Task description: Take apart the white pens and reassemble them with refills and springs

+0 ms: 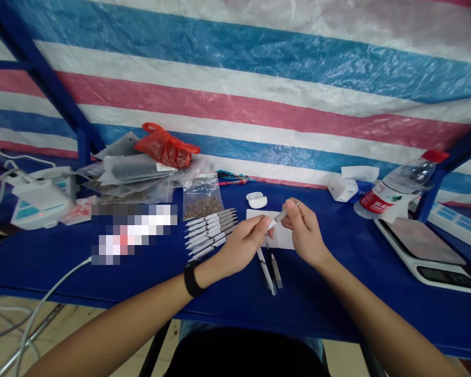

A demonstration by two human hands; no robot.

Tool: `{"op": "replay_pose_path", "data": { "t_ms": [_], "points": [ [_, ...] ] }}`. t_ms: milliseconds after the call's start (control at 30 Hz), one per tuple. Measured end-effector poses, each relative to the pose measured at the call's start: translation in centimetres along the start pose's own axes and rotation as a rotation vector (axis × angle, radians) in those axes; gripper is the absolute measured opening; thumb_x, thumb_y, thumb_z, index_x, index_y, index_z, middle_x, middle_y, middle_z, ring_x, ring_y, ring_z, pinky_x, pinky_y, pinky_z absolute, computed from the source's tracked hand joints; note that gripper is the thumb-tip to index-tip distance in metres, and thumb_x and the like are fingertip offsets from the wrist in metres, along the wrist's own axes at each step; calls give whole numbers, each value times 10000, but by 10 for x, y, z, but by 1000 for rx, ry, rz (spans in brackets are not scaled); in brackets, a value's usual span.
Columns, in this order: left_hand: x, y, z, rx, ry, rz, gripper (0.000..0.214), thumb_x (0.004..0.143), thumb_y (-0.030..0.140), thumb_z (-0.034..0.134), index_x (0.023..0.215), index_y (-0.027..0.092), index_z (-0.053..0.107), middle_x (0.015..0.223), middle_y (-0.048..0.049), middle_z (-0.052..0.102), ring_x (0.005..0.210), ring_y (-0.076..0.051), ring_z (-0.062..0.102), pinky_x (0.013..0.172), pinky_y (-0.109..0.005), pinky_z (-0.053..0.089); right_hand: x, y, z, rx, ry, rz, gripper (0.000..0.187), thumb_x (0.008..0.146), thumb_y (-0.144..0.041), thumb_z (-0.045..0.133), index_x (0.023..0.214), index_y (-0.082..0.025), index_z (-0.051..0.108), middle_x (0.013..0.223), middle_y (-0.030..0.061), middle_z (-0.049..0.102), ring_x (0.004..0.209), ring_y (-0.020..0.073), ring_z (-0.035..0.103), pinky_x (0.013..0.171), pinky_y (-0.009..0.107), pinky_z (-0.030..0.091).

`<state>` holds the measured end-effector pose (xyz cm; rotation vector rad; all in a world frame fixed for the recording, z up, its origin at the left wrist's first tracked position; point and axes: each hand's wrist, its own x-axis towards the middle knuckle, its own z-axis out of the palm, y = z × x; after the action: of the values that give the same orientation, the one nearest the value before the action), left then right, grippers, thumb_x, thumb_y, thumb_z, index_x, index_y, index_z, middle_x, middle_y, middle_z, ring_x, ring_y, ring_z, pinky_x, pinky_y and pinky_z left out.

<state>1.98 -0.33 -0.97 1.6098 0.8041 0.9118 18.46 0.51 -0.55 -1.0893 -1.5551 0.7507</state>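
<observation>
My left hand (243, 244) and my right hand (304, 233) meet above a white sheet of paper (278, 233) on the blue table. Between them is a slim white-and-grey pen (281, 216): my right fingers pinch its upper part, and my left fingertips grip its lower end. Two more pen pieces (267, 272) lie on the table just below my left hand. To the left of that hand, several white pens (210, 233) lie side by side in a neat row. A clear bag of brown granules (202, 198) stands behind them.
A digital kitchen scale (426, 252) sits at the right, behind it a water bottle (402, 186) and tissues (343, 187). A white earbud case (257, 200), a red plastic bag (167, 146) and a white device with cables (41, 204) stand along the back. A striped tarp (235, 104) hangs behind.
</observation>
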Motion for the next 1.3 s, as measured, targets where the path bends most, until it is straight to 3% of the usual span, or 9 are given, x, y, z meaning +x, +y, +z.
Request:
{"op": "replay_pose_path", "data": {
  "t_ms": [133,300,500,700,867,933,1100,1200,1300],
  "points": [
    [1,0,-1,-297,-91,-101,390,960,584,515,843,214,474,524,122,246,421,-62,158,430,-209,188,6,-2,-6,103,44,-45,566,870,-704,625,628,-227,440,577,-49,383,542,118,330,529,281,310],
    [1,-1,-2,-271,-55,-74,418,910,609,604,882,221,449,539,129,268,435,-54,196,445,-201,183,12,-1,-13,283,36,89,438,741,-585,820,675,-213,596,613,-41,501,590,118,445,613,292,383],
    [4,2,-6,-232,-51,-74,455,917,630,561,892,176,550,602,81,353,485,-70,299,470,-235,244,11,-2,-17,450,-19,164,183,691,-357,854,829,-265,777,696,-27,594,651,129,495,678,312,434],
    [3,0,-7,-233,-84,-72,419,938,607,553,965,189,545,574,102,288,477,-69,242,470,-226,197,12,-1,-18,439,13,187,207,653,-354,886,759,-257,737,677,-29,621,631,130,509,662,318,420],
    [2,-2,-6,-187,-68,-46,358,946,565,571,993,216,504,572,111,307,468,-68,271,472,-211,233,12,-3,-21,513,-81,263,388,634,-262,870,998,-319,749,946,6,755,745,159,604,694,323,459],
    [3,-2,-6,-148,-61,-21,342,962,546,546,975,206,517,575,104,326,474,-71,307,473,-211,254,11,-5,-21,505,-84,248,364,651,-272,857,998,-316,755,995,11,756,726,148,590,664,313,453],
    [5,-4,-7,-67,-62,-11,341,986,533,485,963,195,526,608,85,423,456,-69,375,480,-219,327,12,-4,-18,363,-33,233,262,641,-335,881,848,-253,744,596,-39,611,553,120,451,535,286,335],
    [6,-5,-8,-38,-27,-25,319,990,516,471,954,202,511,611,85,426,457,-74,384,485,-222,327,13,-2,-20,398,-43,265,377,598,-302,891,937,-264,731,772,0,735,583,123,469,533,283,320],
    [7,-6,-8,-3,9,-20,284,986,472,485,937,197,533,603,81,394,497,-90,385,508,-228,323,13,-1,-20,397,-54,253,363,630,-313,870,959,-268,722,938,28,769,582,112,452,528,283,323]
  ]
}}
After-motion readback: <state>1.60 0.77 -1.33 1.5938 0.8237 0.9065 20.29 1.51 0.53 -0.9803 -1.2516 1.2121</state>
